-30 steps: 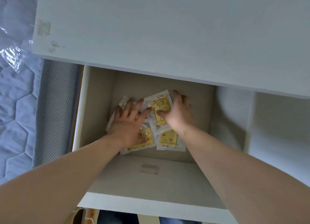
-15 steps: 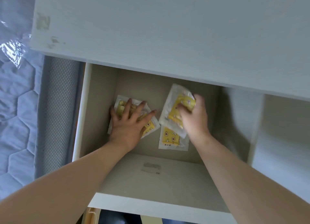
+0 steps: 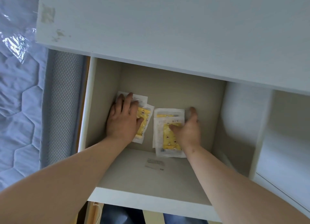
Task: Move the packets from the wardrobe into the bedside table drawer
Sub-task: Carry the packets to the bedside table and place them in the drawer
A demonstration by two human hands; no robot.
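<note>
Open drawer [image 3: 151, 202] of the bedside desk, seen from above. The white desk top [image 3: 167, 31] is overhanging the drawer's rear. A quilted mattress [image 3: 16, 89] carrying a scrap of clear film [image 3: 15, 42] is lying to the left. A small label [image 3: 154, 163] is sticking to the inside of the drawer front. Two stacks of yellow-printed packets are lying flat on the drawer floor, slightly apart. The left hand [image 3: 123, 121], grip wide, is pressing flat on the left stack [image 3: 144, 118], which is slanting a little. The right hand [image 3: 189, 131], grip wide, is laying its thumb on the right stack [image 3: 167, 143], with its fingers straight along the stack's right edge. That stack's long axis is running front to back.
</note>
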